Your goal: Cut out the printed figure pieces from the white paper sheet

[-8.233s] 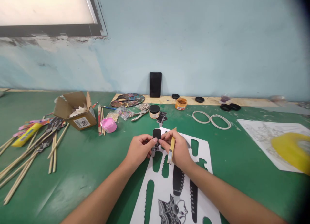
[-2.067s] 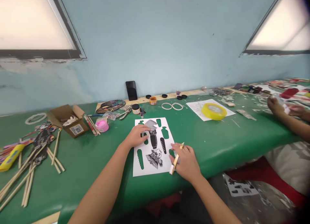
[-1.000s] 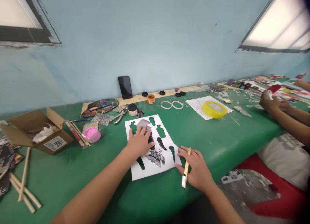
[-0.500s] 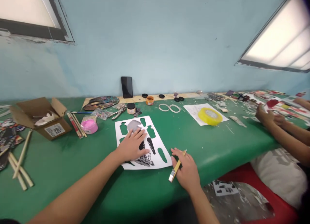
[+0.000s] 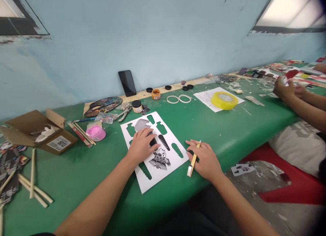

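Note:
A white sheet [image 5: 152, 180] with cut-out holes and black printed shapes lies on the green table. My left hand [image 5: 142, 146] rests on it, palm down, fingers bent over a dark printed piece; whether it grips anything is hidden. Just above those fingers a grey paper piece [image 5: 141, 124] lies on the sheet. My right hand [image 5: 205, 159] lies at the sheet's right edge, with a yellow craft knife [image 5: 194, 157] tucked between its fingers, the metal end toward me.
On the left are an open cardboard box [image 5: 59, 140], wooden sticks [image 5: 33, 173] and a pink jar [image 5: 96, 133]. Behind stand a phone [image 5: 127, 83] and an orange jar [image 5: 156, 94]. Yellow tape [image 5: 224, 100] lies on paper at right. Another person's hands [image 5: 287, 89] hold something red.
The view has turned. My left hand has drawn back and its fingers have bent, uncovering more of the printed figure. My right hand still has the craft knife.

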{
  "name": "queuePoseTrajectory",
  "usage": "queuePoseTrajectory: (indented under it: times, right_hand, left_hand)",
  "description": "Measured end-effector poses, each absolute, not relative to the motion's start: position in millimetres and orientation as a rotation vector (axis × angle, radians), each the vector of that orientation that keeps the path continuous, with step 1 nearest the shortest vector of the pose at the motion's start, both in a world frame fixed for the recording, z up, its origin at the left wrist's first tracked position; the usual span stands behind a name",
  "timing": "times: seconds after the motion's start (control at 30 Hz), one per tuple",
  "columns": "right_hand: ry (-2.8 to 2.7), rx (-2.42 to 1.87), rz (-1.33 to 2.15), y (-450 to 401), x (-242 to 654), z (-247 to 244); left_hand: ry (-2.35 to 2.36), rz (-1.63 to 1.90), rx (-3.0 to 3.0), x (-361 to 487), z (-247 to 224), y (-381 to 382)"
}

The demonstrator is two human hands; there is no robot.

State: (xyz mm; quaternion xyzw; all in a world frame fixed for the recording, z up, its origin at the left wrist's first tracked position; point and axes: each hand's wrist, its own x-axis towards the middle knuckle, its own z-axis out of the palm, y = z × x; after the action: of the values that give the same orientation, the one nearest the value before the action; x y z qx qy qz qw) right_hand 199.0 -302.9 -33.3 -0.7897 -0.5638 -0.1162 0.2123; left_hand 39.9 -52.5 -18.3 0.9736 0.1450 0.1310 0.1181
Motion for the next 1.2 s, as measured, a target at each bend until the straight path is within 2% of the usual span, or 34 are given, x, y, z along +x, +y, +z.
queuePoseTrajectory:
  times: [0.23,0.47,0.67,0.8,0.97,1.2]
  right_hand:
    - [-1.581,-2.147,-0.308,-301,195,-28]
    - [-1.781,-1.966,-0.164,-313,175,-30]
    - [-1.484,-1.857,-0.410,-319,123,-45]
    - [-1.620,-1.767,-0.304,-309,106,-37]
    - [-1.450,-1.992,-0.368,-292,112,-29]
    - [-1.814,-1.845,-0.198,-285,108,-30]
  left_hand:
    - [0.349,0.442,2.814,41,-22,-54]
    - [0.032,0.276,2.867,34,-14,-51]
    - [0.142,0.422,2.932,35,-13,-60]
    - [0.066,0.449,2.877,39,-17,-58]
    - [0.028,0.454,2.808,39,-21,-51]
    - [0.207,0.469,2.722,45,-29,-38]
